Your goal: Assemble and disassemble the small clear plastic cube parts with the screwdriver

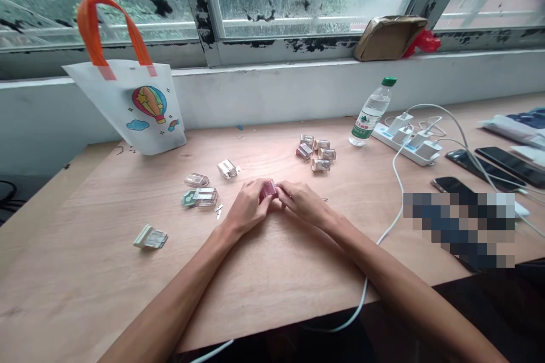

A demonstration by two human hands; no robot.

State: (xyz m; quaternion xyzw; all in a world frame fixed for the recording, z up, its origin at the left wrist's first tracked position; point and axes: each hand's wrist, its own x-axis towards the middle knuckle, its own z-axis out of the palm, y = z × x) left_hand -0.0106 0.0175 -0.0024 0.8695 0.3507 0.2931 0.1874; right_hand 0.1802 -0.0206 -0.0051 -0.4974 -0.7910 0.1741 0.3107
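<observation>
A small dark-pink plastic case (268, 188) is held just above the table, near its middle. My left hand (250, 203) is closed round it from the left, thumb in front. The fingers of my right hand (301, 201) pinch its right end. What lies between the fingertips is too small to tell. To the left are a clear case (196, 180), a clear case with a green card part (205, 197) and a pale case (227, 168). Small white slips (218, 211) lie near my left hand. Several similar cases (321, 165) sit together beyond my right hand.
A folded pale packet (150, 237) lies at left. A white bag (157, 130) with orange handles stands at the back left. Back right are a water bottle (368, 113) and a power strip (406, 146) with chargers. A white cable (398, 181) runs under my right forearm; phones (453, 186) lie at right.
</observation>
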